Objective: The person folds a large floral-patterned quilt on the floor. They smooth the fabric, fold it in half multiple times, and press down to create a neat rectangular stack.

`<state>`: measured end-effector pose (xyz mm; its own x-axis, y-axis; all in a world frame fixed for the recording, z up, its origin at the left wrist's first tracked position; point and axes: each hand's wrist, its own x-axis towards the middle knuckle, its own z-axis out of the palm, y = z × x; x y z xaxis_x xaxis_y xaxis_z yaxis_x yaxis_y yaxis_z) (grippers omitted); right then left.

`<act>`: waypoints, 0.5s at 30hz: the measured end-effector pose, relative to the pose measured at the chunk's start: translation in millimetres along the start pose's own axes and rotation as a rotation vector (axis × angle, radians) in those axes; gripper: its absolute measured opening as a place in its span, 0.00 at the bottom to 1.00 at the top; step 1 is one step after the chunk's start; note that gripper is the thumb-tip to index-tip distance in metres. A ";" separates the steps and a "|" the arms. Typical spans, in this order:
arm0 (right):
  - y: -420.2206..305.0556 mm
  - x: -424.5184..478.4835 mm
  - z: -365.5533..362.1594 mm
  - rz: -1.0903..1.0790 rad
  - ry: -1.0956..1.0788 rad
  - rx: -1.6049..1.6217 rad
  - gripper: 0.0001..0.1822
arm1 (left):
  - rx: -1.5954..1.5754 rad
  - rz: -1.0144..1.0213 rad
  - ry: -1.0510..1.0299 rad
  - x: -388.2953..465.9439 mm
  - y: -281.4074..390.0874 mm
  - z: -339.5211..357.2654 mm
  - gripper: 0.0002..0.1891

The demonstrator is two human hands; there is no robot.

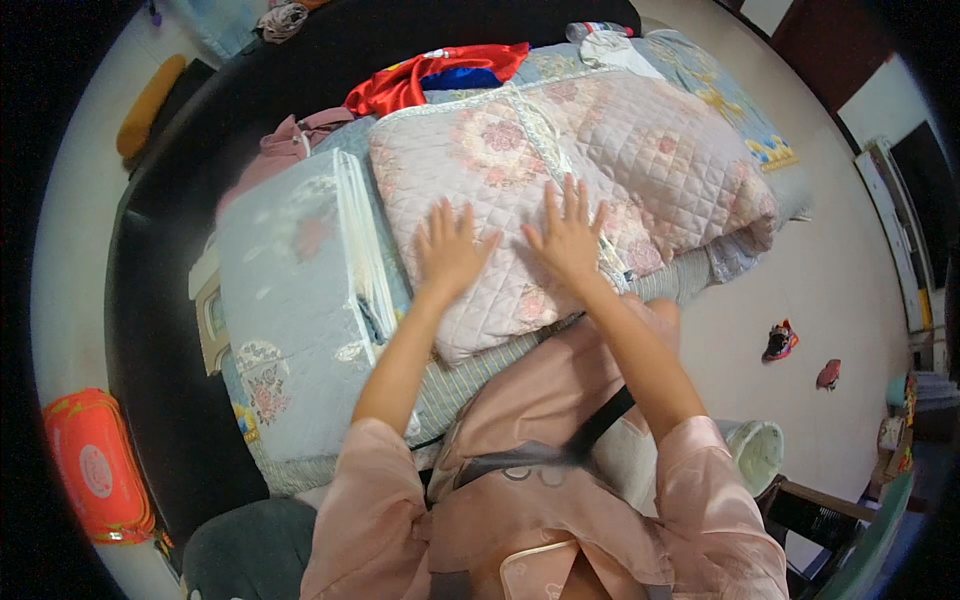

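My left hand [450, 251] lies palm down on the pale pink quilted bedspread [495, 285], fingers spread, near its left side. A short way to the right, my right hand [571, 244] rests on the same quilt with its fingers apart, beside a white lace border [544, 142]. Large floral medallions pattern the quilt; part of it is folded over, and its right part bulges toward the edge of the seat. Left of it lies a folded grey-blue floral bedspread [289, 300] with white edging [356, 232]. Neither hand grips anything.
Red satin cloth [405, 82], a dusty-pink garment [289, 146], white cloth [615, 52] and a plastic bottle [596, 30] lie along the black sofa [172, 225]. An orange-red bag [97, 465] stands left; a pail [756, 454] and a small shoe [780, 341] are on the right-hand floor.
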<state>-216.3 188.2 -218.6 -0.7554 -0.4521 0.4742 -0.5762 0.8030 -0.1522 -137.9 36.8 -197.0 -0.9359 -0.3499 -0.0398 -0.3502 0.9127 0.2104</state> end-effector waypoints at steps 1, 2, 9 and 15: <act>-4.3 -1.3 6.9 0.000 -0.006 0.003 0.36 | 0.071 -0.015 0.088 19.5 -7.2 -3.9 0.36; -3.1 -0.4 12.3 0.002 -0.006 0.007 0.36 | 0.143 -0.028 0.182 39.0 -17.2 -9.7 0.35; 11.8 -15.8 34.2 0.197 -0.163 0.062 0.36 | 0.248 -0.112 0.384 101.4 -85.8 43.4 0.34; 12.3 -14.8 34.6 0.202 -0.133 0.142 0.36 | 0.219 -0.237 0.230 97.7 -71.8 29.6 0.36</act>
<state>-223.0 191.4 -257.5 -0.8883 -0.3433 0.3051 -0.4407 0.8241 -0.3559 -205.3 -56.6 -244.9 -0.8042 -0.5717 0.1627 -0.5784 0.8157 0.0074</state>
